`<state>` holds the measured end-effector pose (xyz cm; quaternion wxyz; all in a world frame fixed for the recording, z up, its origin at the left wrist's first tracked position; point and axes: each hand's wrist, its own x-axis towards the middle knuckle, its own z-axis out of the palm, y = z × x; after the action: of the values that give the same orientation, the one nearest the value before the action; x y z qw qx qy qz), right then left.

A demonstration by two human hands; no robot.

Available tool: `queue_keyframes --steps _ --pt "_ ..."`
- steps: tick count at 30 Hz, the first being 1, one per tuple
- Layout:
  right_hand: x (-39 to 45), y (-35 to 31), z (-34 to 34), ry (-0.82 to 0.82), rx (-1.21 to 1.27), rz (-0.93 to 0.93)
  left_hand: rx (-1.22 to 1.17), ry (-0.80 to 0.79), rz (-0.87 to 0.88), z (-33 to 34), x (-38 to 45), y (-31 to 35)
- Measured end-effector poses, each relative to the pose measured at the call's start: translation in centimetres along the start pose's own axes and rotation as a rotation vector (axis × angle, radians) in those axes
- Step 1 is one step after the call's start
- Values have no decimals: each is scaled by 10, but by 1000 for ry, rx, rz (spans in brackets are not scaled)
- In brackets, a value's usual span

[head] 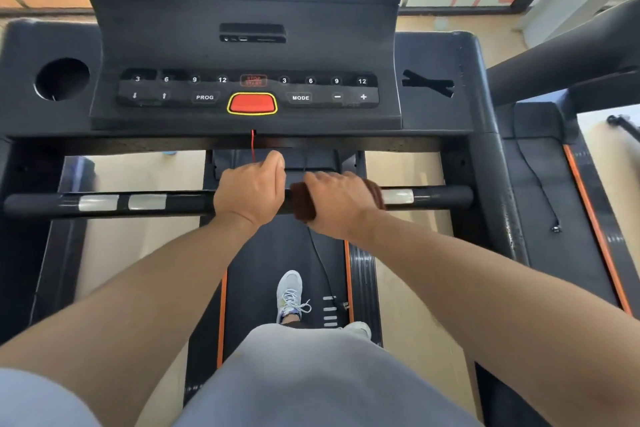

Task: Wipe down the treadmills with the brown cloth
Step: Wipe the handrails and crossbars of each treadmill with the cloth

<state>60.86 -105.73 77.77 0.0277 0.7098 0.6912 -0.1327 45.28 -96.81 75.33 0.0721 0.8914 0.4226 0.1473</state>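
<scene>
At the centre of the frame the right hand (341,204) grips the folded brown cloth (302,199), which is wrapped over the black horizontal handlebar (180,203) of the treadmill. The fingers curl down over the cloth and bar; brown fabric shows at the hand's left edge and past the knuckles to the right, next to a silver sensor plate (397,196). Just left, almost touching the cloth, the left hand (250,191) clasps the bare bar with curled fingers. Above sits the black console (249,55) with its red oval button (252,103). Lower centre, a white laced shoe (290,291) stands on the black belt (252,274).
</scene>
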Motion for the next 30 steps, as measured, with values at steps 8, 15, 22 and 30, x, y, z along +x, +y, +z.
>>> queue_keyframes --steps 8,15,22,30 --pt "9 -10 17 130 -1 -45 2 -14 12 2 0 -1" --pt "-18 37 9 69 -67 25 14 -36 32 3 2 -2" --pt "-99 152 -2 53 -197 232 75 8 170 0 5 2" --pt "-146 89 19 420 322 575 -99 -146 443 -1 28 78"
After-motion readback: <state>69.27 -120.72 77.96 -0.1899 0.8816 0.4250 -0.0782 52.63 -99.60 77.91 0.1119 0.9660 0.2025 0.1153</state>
